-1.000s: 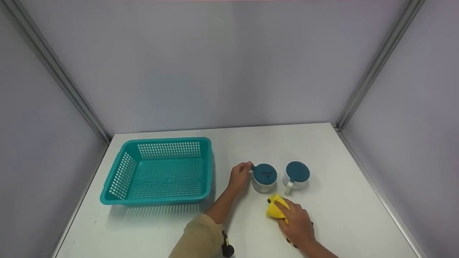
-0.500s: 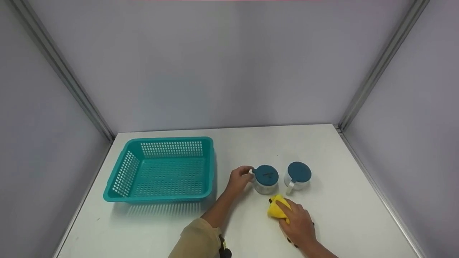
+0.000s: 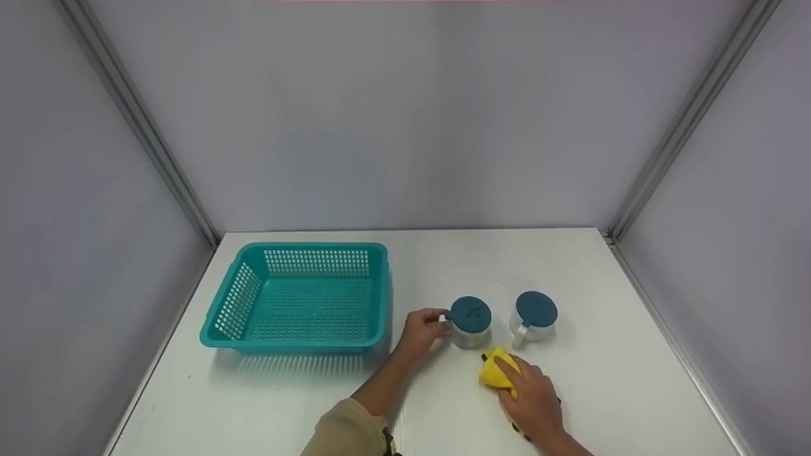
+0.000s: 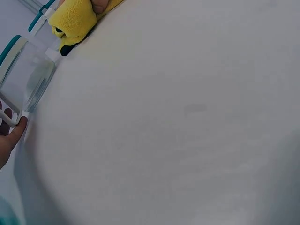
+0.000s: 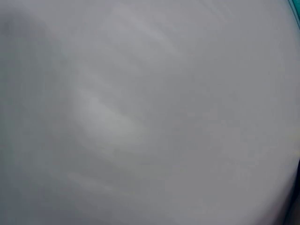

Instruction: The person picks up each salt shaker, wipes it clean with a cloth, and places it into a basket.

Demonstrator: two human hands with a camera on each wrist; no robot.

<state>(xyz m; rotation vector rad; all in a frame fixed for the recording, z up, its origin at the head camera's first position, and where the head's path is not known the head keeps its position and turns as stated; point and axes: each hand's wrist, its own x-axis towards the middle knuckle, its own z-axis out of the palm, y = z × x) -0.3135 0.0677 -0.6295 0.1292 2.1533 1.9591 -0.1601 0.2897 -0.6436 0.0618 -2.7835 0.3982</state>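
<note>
A lidded glass mug (image 3: 470, 339) with a round blue lid stands upright on the white table, its handle pointing left. My left hand (image 3: 423, 332) pinches that handle; in the left wrist view, fingers (image 4: 18, 133) touch the handle's lower end. A second lidded glass mug (image 3: 534, 316) stands to the right, handle toward me, with neither hand on it. In front of the mugs, my right hand (image 3: 532, 399) grips a yellow plush toy (image 3: 496, 370) with black tips, low over the table. The right wrist view shows mostly blurred tabletop, no hand.
A teal perforated plastic basket (image 3: 298, 347) sits on the left of the white table (image 3: 266, 411). Grey panels (image 3: 405, 126) enclose the table at the back and both sides.
My left hand has turned the left mug slightly, so its handle and lid tab now point more straight left. The right hand keeps its grip on the plush toy. The head view has shifted a little.
</note>
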